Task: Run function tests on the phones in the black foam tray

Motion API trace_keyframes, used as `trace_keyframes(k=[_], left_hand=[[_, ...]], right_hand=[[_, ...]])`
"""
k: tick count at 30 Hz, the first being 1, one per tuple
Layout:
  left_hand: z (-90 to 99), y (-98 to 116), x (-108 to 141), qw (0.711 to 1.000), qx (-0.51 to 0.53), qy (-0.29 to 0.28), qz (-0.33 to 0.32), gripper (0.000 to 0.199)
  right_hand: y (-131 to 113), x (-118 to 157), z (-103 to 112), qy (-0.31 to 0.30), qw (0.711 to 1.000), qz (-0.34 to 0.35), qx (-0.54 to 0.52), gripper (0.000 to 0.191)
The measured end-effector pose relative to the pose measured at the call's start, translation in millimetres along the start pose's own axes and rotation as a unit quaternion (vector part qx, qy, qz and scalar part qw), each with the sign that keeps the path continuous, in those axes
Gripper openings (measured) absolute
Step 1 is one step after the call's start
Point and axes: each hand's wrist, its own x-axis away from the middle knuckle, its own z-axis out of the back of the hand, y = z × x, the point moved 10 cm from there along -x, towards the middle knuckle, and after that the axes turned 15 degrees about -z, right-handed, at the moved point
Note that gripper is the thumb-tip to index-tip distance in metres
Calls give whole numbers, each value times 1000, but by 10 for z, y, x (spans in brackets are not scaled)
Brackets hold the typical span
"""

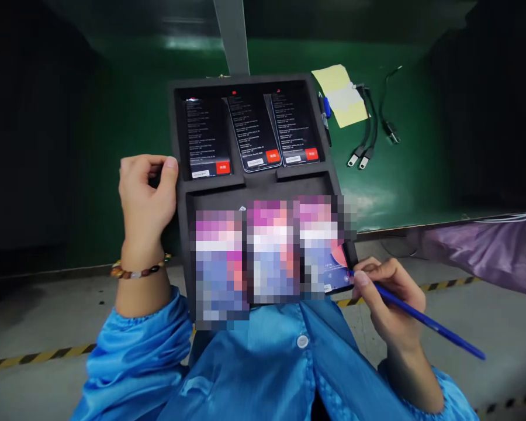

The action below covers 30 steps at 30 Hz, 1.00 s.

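Note:
A black foam tray (182, 202) lies partly on the green table and reaches over its near edge. Three phones with dark text screens and red boxes, such as the middle phone (254, 131), fill its far row. In the near row are three phones with colourful screens, largely pixelated; the right one (324, 263) shows blue and pink. My left hand (149, 187) is closed against the tray's left edge, its fingers curled; what they hold, if anything, is hidden. My right hand (390, 298) pinches a blue pen-like stick (433, 324), its tip at the right near phone's lower right corner.
Right of the tray on the green table (403, 193) are a yellow paper (339, 96), pens (325, 111) by the tray's edge, and black cables (368, 137) with metal plugs. A grey post stands behind. Purple cloth (486, 257) shows at the right.

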Motion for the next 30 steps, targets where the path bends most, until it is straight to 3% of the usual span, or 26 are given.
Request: trace_keyframes(k=[7, 12, 30], left_hand=[[-8, 0, 8, 1000, 14, 2, 7, 16], [1, -6, 0, 1000, 14, 8, 8, 16], [12, -32, 6, 999, 26, 20, -14, 17]], right_hand=[[-57, 61, -23, -10, 997, 37, 67, 40], [-151, 65, -114, -40, 990, 78, 114, 41], [-244, 66, -206, -78, 976, 116, 169, 43]])
